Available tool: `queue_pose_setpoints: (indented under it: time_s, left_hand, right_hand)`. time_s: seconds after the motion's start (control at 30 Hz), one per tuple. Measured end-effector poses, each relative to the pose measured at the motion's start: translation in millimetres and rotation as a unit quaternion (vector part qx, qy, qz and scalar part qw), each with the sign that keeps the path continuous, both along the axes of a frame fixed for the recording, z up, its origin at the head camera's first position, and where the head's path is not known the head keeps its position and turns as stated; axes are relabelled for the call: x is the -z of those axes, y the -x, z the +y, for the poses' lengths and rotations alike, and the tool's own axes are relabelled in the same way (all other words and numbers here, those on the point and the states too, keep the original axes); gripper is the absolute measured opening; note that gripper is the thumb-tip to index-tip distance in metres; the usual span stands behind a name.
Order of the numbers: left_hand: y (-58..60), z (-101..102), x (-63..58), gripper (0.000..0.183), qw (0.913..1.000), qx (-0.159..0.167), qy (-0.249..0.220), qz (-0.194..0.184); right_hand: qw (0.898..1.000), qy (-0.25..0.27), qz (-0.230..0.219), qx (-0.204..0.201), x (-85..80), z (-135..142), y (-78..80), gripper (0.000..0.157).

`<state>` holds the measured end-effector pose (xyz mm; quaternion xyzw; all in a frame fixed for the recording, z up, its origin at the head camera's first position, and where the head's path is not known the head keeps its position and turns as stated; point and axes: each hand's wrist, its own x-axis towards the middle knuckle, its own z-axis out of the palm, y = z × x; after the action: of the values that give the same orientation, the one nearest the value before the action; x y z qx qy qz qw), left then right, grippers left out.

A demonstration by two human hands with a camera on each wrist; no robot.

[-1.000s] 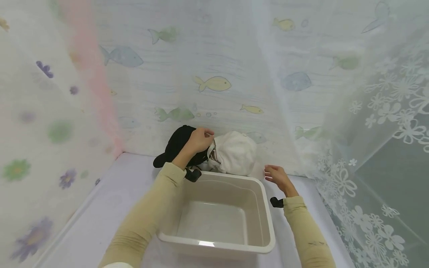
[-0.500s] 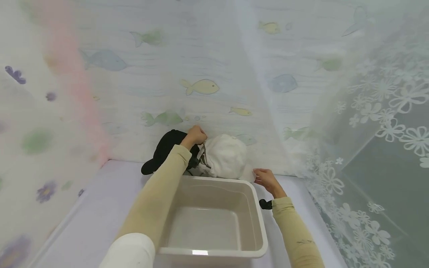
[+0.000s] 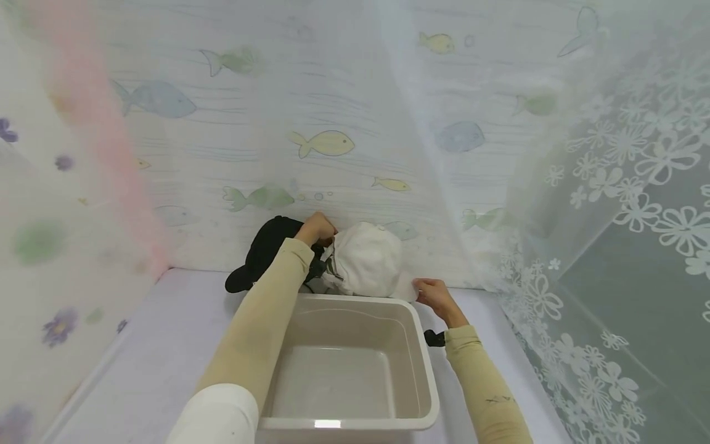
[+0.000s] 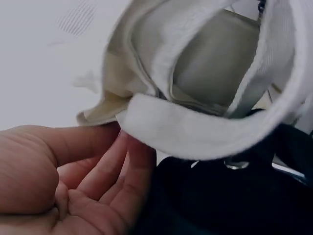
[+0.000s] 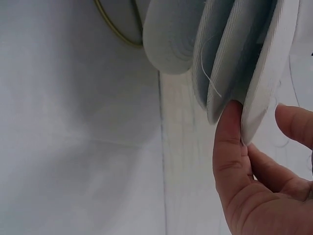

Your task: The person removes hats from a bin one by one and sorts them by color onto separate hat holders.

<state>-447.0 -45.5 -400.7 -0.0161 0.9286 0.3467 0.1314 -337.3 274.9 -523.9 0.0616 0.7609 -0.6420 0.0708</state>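
A stack of nested caps with a white cap (image 3: pixel 368 259) outermost lies on its side behind the bin. My left hand (image 3: pixel 318 228) pinches the rear edge of the white cap, right by its curved back strap (image 4: pixel 181 127). At the other end my right hand (image 3: pixel 440 299) touches the brims. The right wrist view shows its index finger between two of the several layered brims (image 5: pixel 266 73), the thumb apart from the outermost one. A black cap (image 3: pixel 272 243) sits to the left, partly behind my left forearm; in the left wrist view it lies just below the strap.
A beige plastic bin (image 3: pixel 424 364) with nothing in it stands in front of the caps. White cloth (image 3: pixel 150 345) covers the table. Sheer curtains with fish (image 3: pixel 327 143) and flowers hang behind and at both sides.
My left hand has come down behind the caps and taken hold of the white cap's rear edge. My right hand has moved in from the right to the brims. The head view has shifted slightly.
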Motion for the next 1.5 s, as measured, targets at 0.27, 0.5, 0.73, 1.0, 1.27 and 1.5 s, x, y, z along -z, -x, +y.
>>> queue_pose_setpoints:
  time_s: [0.27, 0.5, 0.73, 1.0, 1.27, 1.5]
  left_hand:
    - [-48.4, 0.8, -45.8, 0.048, 0.9956, 0.046, -0.01, -0.081]
    - [23.7, 4.8, 3.8, 0.041, 0.985, 0.087, 0.013, -0.148]
    - [2.5, 2.5, -14.8, 0.043, 0.9792, 0.104, -0.02, -0.173]
    - [-27.9, -2.1, -39.6, 0.053, 0.9737, 0.085, -0.069, -0.2]
    - [-32.6, -0.5, -36.5, 0.047, 0.9656, 0.039, -0.146, -0.211]
    - [-39.7, -2.8, -32.5, 0.035, 0.9429, -0.092, -0.274, -0.166]
  right_hand:
    - [1.0, -0.015, 0.001, -0.007, 0.4, -0.1, -0.1, 0.048]
    - [0.998, 0.014, 0.047, -0.041, 6.5, 4.8, 1.4, 0.055]
    - [1.0, -0.016, 0.007, -0.015, -3.8, -4.5, -2.7, 0.048]
    - [1.0, -0.023, 0.007, -0.019, -6.4, -5.3, -1.6, 0.046]
    - [1.0, -0.016, 0.005, -0.013, -3.3, -2.4, -1.6, 0.048]
    - [0.999, -0.033, 0.005, -0.012, -4.7, 0.9, -3.2, 0.05]
